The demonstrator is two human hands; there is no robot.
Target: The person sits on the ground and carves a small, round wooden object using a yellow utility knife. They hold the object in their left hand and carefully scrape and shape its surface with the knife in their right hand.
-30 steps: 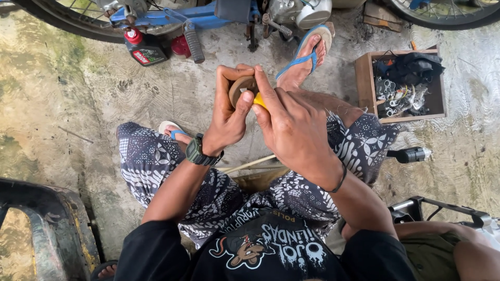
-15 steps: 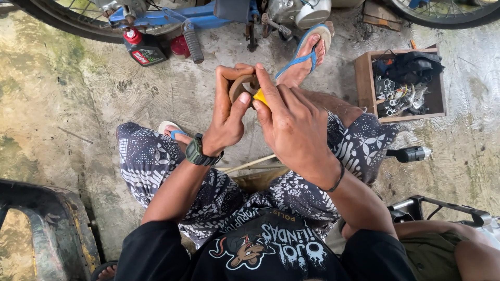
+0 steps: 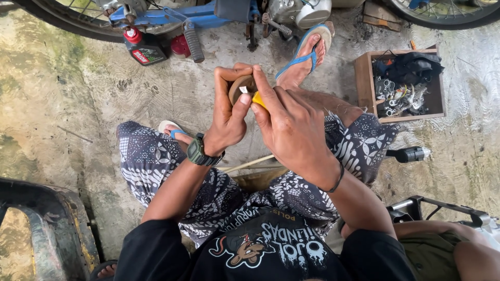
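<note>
My left hand [image 3: 229, 112], with a dark watch on the wrist, grips a small round brownish part [image 3: 240, 86] with a white sticker, held up in front of me over my knees. My right hand [image 3: 289, 127] is closed around a tool with a yellow handle [image 3: 259, 99] and presses it against that round part; the tool's tip is hidden behind my fingers. I sit low on the concrete floor with patterned trousers and blue sandals.
A blue motorbike [image 3: 208, 13] stands across the top, with a dark oil bottle with a red cap [image 3: 140, 47] under it. A wooden box of small metal parts [image 3: 401, 86] sits at right. A black handlebar grip [image 3: 409, 154] lies by my right knee. A dark plastic chair [image 3: 41, 224] is at lower left.
</note>
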